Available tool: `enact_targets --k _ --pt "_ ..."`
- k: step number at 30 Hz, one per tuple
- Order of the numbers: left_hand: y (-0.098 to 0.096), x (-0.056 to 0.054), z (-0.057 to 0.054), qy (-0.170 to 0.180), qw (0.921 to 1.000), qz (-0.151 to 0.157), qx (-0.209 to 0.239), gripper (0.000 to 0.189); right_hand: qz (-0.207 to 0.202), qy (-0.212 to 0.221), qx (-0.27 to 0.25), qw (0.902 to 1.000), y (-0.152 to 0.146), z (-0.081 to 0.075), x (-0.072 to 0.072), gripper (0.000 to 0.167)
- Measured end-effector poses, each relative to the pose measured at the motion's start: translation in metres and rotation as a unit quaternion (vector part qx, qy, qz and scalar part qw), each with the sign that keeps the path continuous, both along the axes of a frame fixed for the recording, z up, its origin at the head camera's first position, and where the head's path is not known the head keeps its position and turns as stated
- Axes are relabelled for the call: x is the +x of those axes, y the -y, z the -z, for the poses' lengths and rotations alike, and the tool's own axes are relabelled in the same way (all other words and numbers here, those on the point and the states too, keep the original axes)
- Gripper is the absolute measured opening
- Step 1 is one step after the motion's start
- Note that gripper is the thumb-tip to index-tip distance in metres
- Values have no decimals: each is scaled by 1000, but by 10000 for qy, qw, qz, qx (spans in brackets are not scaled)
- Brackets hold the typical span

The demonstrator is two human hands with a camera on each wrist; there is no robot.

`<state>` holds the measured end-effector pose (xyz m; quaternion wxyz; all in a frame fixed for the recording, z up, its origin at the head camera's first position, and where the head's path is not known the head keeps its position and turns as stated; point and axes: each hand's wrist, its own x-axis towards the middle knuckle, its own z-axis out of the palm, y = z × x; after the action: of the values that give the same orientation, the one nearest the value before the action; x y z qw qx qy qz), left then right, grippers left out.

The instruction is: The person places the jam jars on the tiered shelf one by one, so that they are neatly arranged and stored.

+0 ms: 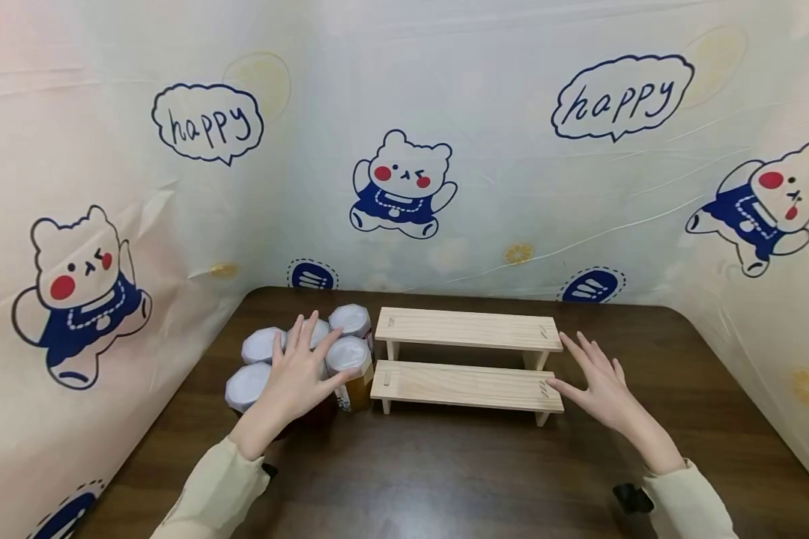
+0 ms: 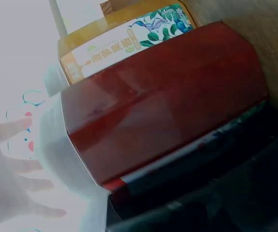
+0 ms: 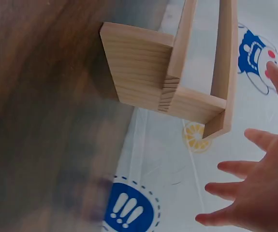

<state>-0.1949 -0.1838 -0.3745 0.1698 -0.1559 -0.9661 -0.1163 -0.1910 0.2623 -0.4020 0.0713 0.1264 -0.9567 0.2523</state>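
Several jars with white octagonal lids (image 1: pixel 350 320) stand grouped at the left of the table. My left hand (image 1: pixel 297 378) is over them with its fingers spread, hiding part of the group. In the left wrist view, one jar (image 2: pixel 168 106) has dark red contents, and beside it is an amber jar (image 2: pixel 124 46) with a leaf-patterned label. To the right of the jars stands a two-step wooden rack (image 1: pixel 465 385). At the rack's right end is my right hand (image 1: pixel 603 393), fingers apart, its thumb tip right by the lower step and its index finger by the upper one.
A dark brown wooden table (image 1: pixel 431 471) carries everything, with its rounded back corners against a pale curtain (image 1: pixel 499 187). The curtain hangs behind and on both sides, printed with bears and "happy" speech bubbles.
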Motion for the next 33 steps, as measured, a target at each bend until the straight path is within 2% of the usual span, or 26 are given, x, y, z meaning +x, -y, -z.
enact_targets --k 4,7,9,15,19,22,25,31,33 --pt "8 6 3 -475 9966 340 586 59 -11 288 -481 9984 -3 3 3 77" --pt "14 10 6 -939 9880 669 1026 52 55 441 -774 9960 -6 4 5 74" --pt "18 13 8 -1166 9824 785 1231 49 140 521 -884 9946 -7 6 7 73" --pt "28 21 11 -1477 9720 743 1671 41 332 793 -1047 9908 -10 16 10 68" --pt "35 24 13 -1752 9644 729 1841 38 168 826 -1368 9870 -11 25 8 62" --pt "40 26 15 -1837 9603 693 1981 38 35 879 -1654 9823 -11 32 5 58" --pt "46 29 18 -1780 9593 583 2112 38 -27 1045 -1955 9751 -11 36 2 55" --pt "57 34 25 -1538 9610 319 2276 38 -112 1552 -2738 9491 -12 46 -2 53" --pt "60 35 27 -1433 9616 239 2330 37 -143 1642 -2885 9432 -12 48 -2 53"
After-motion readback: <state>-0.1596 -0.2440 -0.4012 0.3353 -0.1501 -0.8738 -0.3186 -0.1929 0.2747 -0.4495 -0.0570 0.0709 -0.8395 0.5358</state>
